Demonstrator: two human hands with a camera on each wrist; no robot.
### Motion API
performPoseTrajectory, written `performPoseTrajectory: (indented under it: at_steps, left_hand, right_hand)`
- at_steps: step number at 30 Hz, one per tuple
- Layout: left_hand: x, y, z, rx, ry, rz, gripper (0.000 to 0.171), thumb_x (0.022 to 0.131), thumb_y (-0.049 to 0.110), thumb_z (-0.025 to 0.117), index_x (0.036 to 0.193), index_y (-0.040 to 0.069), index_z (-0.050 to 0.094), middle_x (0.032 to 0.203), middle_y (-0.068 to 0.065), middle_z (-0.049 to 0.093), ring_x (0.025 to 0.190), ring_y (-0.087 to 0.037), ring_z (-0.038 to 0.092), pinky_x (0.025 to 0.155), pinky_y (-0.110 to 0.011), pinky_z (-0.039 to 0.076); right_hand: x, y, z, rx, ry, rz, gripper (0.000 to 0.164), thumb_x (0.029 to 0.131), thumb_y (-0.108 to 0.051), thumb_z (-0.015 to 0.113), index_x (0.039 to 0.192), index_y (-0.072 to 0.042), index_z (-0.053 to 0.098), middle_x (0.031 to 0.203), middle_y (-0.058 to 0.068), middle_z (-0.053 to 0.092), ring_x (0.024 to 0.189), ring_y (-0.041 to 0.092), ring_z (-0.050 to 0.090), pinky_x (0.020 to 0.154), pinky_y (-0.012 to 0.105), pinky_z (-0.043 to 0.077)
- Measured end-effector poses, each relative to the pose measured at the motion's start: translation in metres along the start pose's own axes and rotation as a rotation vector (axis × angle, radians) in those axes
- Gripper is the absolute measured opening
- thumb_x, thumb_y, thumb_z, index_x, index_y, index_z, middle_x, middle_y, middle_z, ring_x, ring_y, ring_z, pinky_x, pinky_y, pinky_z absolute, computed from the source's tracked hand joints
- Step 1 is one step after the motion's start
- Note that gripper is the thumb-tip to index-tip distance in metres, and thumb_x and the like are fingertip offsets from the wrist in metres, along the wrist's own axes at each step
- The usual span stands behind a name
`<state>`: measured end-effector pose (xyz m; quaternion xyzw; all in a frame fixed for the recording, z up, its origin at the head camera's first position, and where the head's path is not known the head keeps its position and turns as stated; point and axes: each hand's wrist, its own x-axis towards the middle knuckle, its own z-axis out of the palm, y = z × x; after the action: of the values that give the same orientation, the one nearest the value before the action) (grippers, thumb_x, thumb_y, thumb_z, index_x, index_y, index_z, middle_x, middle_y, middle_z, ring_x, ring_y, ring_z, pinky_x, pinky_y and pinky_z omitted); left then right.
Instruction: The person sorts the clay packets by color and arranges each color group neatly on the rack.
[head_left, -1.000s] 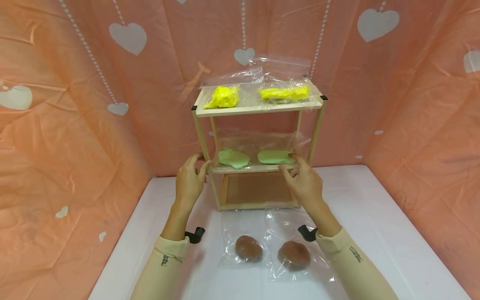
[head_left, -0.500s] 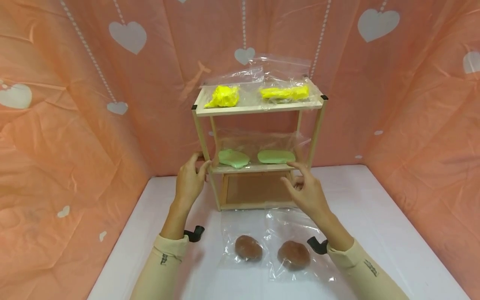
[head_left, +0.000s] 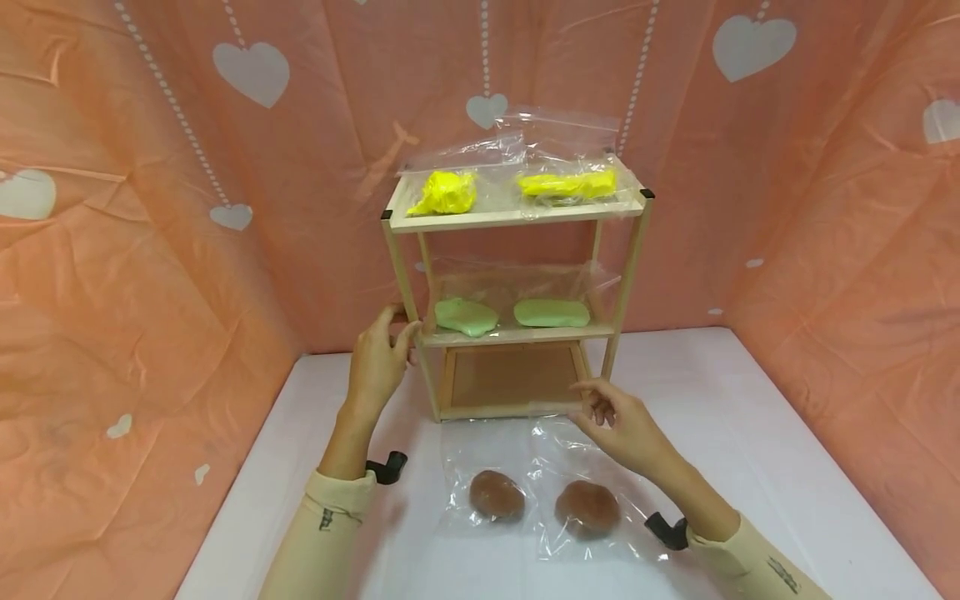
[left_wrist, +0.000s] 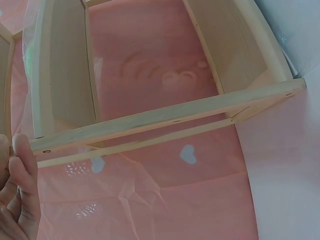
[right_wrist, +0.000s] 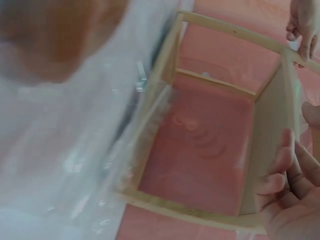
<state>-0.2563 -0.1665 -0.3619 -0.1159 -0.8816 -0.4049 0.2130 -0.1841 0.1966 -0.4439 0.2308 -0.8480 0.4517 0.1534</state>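
A small wooden shelf rack (head_left: 517, 336) stands on the white table. My left hand (head_left: 375, 367) grips its left front post at the middle board, thumb in front; in the left wrist view the fingertips (left_wrist: 24, 145) meet the post. Bent-fingered and holding nothing, my right hand (head_left: 630, 425) hovers in front of the rack's lower right corner, near the top of a clear bag. Two bagged brown clay-like lumps, left (head_left: 497, 496) and right (head_left: 587, 509), lie before the rack. Pale green lumps (head_left: 467, 317) in clear bags rest on the middle board.
On the top board sit two bagged bright yellow lumps, one rounded (head_left: 446, 193), one long (head_left: 567, 183). The bottom board (head_left: 517, 375) slants under the middle one. A peach curtain (head_left: 322, 167) with white hearts encloses the table (head_left: 697, 375) at back and sides.
My right hand has left the right green lump's bag on the middle board and moved down and toward me. My left hand stays on the post.
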Motion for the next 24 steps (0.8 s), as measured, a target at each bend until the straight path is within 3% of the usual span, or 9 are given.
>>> performPoseTrajectory:
  at_steps: [5,9,14,24]
  left_hand:
    - [0.000,0.000,0.000,0.001,-0.003,0.006,0.031,0.109,0.030,0.065,0.135,0.014,0.066,0.085,-0.009,0.074,0.054,-0.014,0.066,0.053,-0.035,0.048]
    - [0.001,-0.001,-0.001,0.002,0.002,0.008,0.030,0.109,0.030,0.066,0.134,0.013,0.066,0.084,-0.012,0.074,0.054,-0.013,0.066,0.053,-0.034,0.048]
    - [0.001,0.000,0.000,-0.006,0.009,0.012,0.030,0.109,0.029,0.066,0.133,0.013,0.067,0.103,-0.012,0.077,0.055,-0.013,0.068,0.051,-0.034,0.050]
    - [0.001,0.000,0.000,-0.002,0.018,0.011,0.028,0.108,0.028,0.067,0.131,0.012,0.068,0.110,-0.010,0.077,0.055,-0.013,0.068,0.054,-0.035,0.051]
  right_hand:
    - [-0.017,0.009,-0.001,-0.043,-0.056,0.042,0.032,0.094,-0.011,0.084,0.124,-0.011,0.072,0.085,-0.011,0.061,0.076,0.007,0.055,0.067,0.030,0.051]
    - [-0.029,0.016,-0.003,-0.065,-0.063,0.022,0.033,0.092,-0.009,0.085,0.123,-0.009,0.073,0.087,-0.012,0.061,0.079,0.008,0.057,0.068,0.031,0.052]
    - [-0.045,0.026,-0.006,-0.086,-0.073,0.020,0.034,0.090,-0.010,0.086,0.122,-0.005,0.074,0.090,-0.014,0.060,0.081,0.005,0.057,0.069,0.027,0.052]
    - [-0.072,0.042,-0.014,-0.081,-0.166,-0.046,0.042,0.087,-0.016,0.091,0.123,-0.003,0.073,0.096,-0.003,0.067,0.087,0.011,0.060,0.073,0.029,0.052]
